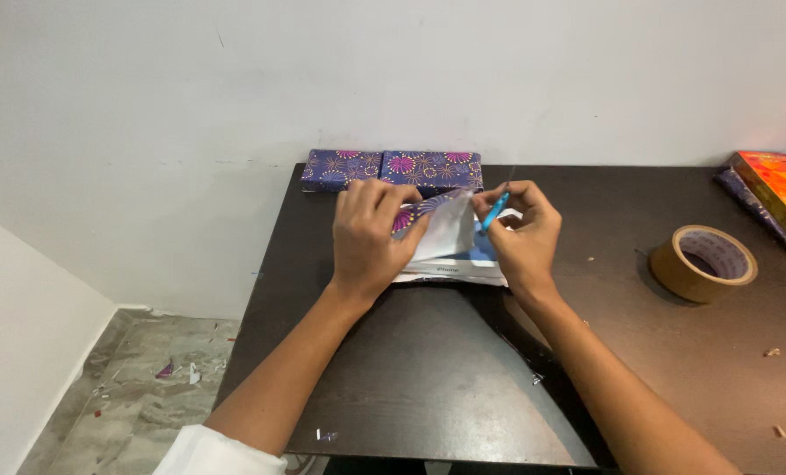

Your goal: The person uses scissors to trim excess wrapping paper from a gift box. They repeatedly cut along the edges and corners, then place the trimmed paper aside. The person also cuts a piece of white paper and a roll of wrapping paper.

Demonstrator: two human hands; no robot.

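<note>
A flat box [460, 261] lies on the dark table [428, 369], partly covered by purple patterned wrapping paper whose silvery underside [446, 230] is folded up over it. My left hand [368, 236] presses down on the paper's left part, fingers spread over it. My right hand [523, 236] grips a slim blue-handled cutter or pen [495, 211] at the paper's upper right edge; I cannot tell which tool it is.
Two boxes wrapped in the same purple paper [391, 169] stand against the wall behind. A roll of brown tape [703, 262] lies at the right, an orange box [780, 189] at the far right edge. Paper scraps dot the table and the floor [146, 387] at the left.
</note>
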